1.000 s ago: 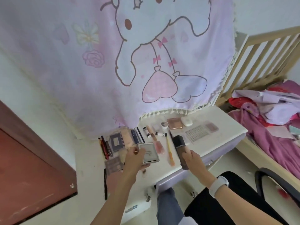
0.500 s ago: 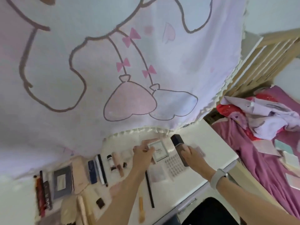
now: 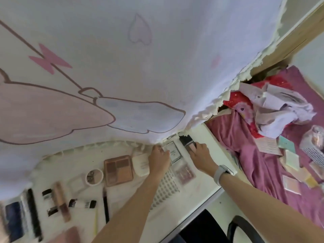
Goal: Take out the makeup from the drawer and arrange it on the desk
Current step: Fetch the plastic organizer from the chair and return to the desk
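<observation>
At the far edge of the white desk (image 3: 201,174), under the curtain's fringe (image 3: 201,116), both hands are busy. Her left hand (image 3: 158,159) pinches a square white compact (image 3: 174,152) by its edge, low over the desktop. Beside it, her right hand (image 3: 199,153) curls round a dark-capped foundation bottle (image 3: 187,142). An eyeshadow palette (image 3: 118,170) lies nearby, left of a white case (image 3: 141,163).
</observation>
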A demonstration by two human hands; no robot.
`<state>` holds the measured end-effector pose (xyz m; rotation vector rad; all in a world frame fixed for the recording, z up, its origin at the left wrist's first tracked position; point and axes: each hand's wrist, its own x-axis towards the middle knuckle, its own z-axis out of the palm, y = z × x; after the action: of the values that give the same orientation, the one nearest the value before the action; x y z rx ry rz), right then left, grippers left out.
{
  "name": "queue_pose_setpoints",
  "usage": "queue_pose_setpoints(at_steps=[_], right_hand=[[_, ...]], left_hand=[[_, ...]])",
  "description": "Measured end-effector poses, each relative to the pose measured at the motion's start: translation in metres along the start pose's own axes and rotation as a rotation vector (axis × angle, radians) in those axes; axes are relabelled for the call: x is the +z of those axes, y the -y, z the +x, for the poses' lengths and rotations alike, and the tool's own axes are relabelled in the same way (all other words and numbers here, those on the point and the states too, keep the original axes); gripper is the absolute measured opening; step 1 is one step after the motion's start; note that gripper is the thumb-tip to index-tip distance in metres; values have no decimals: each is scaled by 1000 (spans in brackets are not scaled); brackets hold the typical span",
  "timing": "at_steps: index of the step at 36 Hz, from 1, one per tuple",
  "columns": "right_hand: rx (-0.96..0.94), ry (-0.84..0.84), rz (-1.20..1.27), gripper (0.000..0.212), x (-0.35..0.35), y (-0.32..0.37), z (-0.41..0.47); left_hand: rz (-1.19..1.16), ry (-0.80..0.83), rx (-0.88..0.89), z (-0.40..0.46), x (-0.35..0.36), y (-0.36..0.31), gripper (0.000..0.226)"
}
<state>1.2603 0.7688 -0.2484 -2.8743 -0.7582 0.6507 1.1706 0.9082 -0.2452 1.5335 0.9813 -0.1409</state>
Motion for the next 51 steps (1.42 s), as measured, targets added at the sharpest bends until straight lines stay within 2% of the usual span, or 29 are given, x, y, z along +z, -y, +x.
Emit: queue_pose_setpoints(at_steps=[2,6,8,10,12,17,19,22,28,31,35,39,45,51], right_hand=[[-2,1,-76,32,6,-7,10],[-10,-33,-26,19,8,-8,15],[-75,-6,4,24,4,-4,15],[-107,-41,110,27,1,-4,17],[-43,-101,248,28,-1,-9,20],[122,-164,377,15,5,-21,33],[123,-195,415,17,10,-26,38],[96,-268,510,15,13,-25,38],[-216,-375,502,14,20,-23,22],[-398,-452,471,26,23,-27,10],[-623,-513,254,22,25,-35,1],[-801,-533,29,20,28,-39,-3],[-965,-493,-150,21,30,-22,-5],[-944,-584,-189,18,34,-15,-4]], left_hand=[[21,-25,14,3,2,-2,27],[102,-46,66,2,5,-4,32],[141,-34,111,-2,8,-2,44],[215,-28,161,-6,11,1,55],[301,-39,204,-7,14,5,61],[650,-127,346,-6,20,18,58],[792,-183,451,-5,22,23,53],[900,-186,585,2,22,31,44],[875,-212,716,22,21,45,41],[876,-239,751,28,21,51,43],[904,-320,775,28,22,51,42],[967,-457,768,19,20,52,28],[944,-641,725,-19,12,61,26],[1117,-553,645,-42,12,87,42]])
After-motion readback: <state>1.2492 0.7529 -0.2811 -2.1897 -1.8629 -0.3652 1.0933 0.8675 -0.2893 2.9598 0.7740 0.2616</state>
